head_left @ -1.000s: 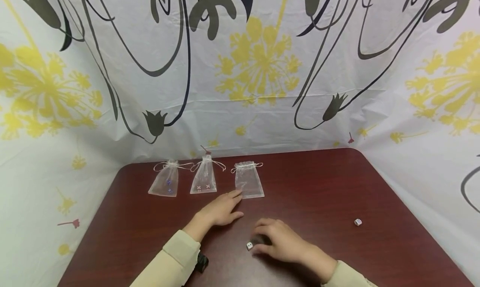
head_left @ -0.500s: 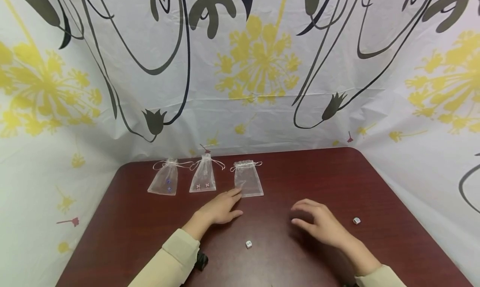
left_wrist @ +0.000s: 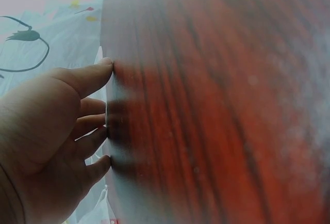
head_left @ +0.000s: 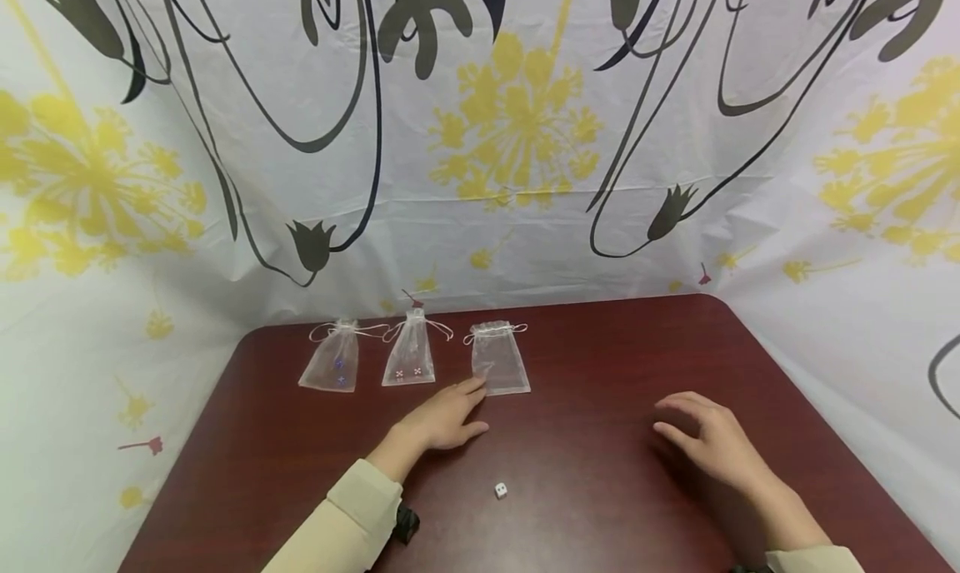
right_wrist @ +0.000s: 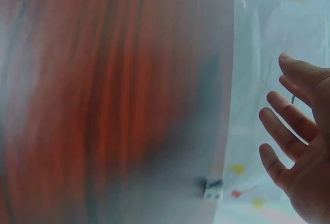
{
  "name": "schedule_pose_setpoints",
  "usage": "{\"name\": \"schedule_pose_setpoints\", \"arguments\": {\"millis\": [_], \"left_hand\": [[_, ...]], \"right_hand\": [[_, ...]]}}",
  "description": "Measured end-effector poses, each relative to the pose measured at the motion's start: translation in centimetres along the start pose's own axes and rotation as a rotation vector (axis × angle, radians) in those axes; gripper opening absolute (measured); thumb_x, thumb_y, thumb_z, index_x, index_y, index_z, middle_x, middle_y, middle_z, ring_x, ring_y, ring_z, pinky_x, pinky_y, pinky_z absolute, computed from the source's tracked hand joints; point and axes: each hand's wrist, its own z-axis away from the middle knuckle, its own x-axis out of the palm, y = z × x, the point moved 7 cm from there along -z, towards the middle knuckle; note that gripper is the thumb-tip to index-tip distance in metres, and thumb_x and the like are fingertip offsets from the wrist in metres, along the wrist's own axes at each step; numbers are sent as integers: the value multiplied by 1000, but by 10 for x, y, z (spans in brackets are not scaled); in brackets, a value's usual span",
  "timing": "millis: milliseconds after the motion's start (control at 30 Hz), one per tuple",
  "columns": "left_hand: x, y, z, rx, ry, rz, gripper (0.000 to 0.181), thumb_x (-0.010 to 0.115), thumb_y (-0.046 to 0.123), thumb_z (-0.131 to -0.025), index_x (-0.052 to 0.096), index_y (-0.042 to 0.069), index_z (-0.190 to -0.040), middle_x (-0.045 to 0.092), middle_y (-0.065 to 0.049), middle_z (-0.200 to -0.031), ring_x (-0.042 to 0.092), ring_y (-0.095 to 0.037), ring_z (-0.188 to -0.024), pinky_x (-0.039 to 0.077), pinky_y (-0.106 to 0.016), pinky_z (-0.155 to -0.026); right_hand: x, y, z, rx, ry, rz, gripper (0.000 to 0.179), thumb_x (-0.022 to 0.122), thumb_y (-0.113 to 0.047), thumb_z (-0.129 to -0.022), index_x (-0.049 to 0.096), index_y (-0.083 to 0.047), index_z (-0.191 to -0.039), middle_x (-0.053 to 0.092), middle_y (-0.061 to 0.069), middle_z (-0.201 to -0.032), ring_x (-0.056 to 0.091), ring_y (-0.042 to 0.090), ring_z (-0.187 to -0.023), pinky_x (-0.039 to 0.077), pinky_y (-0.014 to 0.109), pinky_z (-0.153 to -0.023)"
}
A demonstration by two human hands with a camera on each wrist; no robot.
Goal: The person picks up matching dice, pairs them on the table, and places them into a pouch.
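Note:
My left hand (head_left: 442,416) rests on the table with fingers spread, its fingertips right at the lower left corner of a flat sheer drawstring bag (head_left: 501,361). In the left wrist view the left hand's fingertips (left_wrist: 107,126) meet the tabletop. My right hand (head_left: 712,440) hovers over the right side of the table, fingers loosely bent and holding nothing. A white die (right_wrist: 213,189) lies below the right hand in the right wrist view; in the head view the hand hides it. Another white die (head_left: 501,490) sits on the table in front of the left hand.
Two more sheer drawstring bags stand in line at the back left: one bag (head_left: 330,361) has blue-marked dice, the other bag (head_left: 408,352) red-marked dice. A patterned white curtain (head_left: 480,248) hangs behind the dark red wooden table (head_left: 600,373).
My right hand has moved away from the near white die, rightward across the table to the other die. The near die stays on the table. My left hand has stayed in place.

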Motion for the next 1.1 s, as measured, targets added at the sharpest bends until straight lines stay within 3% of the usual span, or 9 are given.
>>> {"name": "schedule_pose_setpoints", "arguments": {"millis": [133, 600, 700, 833, 933, 1100], "left_hand": [[3, -1, -2, 1, -2, -6, 63, 60, 38, -102, 44, 2, -152, 31, -12, -163, 31, -30, -149, 28, -44, -121], [2, -1, -1, 0, -12, 12, 63, 61, 38, -102, 43, 4, -152, 32, -11, -163, 31, -29, -149, 27, -44, -121], [1, -1, -1, -1, -11, 15, 63, 61, 38, -102, 44, 4, -152, 32, -11, -163, 31, -29, -149, 27, -44, -121], [1, -3, 0, 2, -7, 13, 63, 61, 38, -102, 45, 3, -152, 33, -11, -163, 32, -28, -149, 27, -44, -121], [1, -4, 0, -1, -7, 14, 63, 61, 38, -102, 44, 4, -152, 33, -11, -163, 31, -28, -149, 27, -44, -121], [1, -7, 1, -9, -13, 27, 64, 60, 39, -102, 43, 4, -153, 31, -11, -164, 30, -29, -150, 26, -44, -121]], "right_hand": [[-8, 15, 7, 33, 7, 44, 32, 88, -8, -75, 74, -10, -104, 71, -1, -105, 65, 21, -97, 39, 8, -83], [-17, 60, 29, 164, -59, 57, 35, 90, -22, -76, 75, -12, -105, 72, 5, -106, 59, 4, -100, 34, 6, -81], [-17, 65, 30, 186, -72, 90, 34, 90, -22, -76, 75, -10, -103, 72, 6, -105, 63, 17, -100, 40, 15, -82], [-15, 72, 33, 225, -117, 134, 31, 89, -22, -77, 75, -7, -99, 72, 10, -102, 66, 32, -93, 51, 38, -76], [-14, 77, 34, 250, -139, 147, 29, 89, -22, -77, 75, -6, -96, 72, 9, -98, 65, 23, -81, 52, 46, -69], [-14, 80, 35, 285, -187, 147, 32, 88, -27, -78, 76, -4, -96, 69, 3, -89, 52, 5, -69, 48, 38, -61]]}}
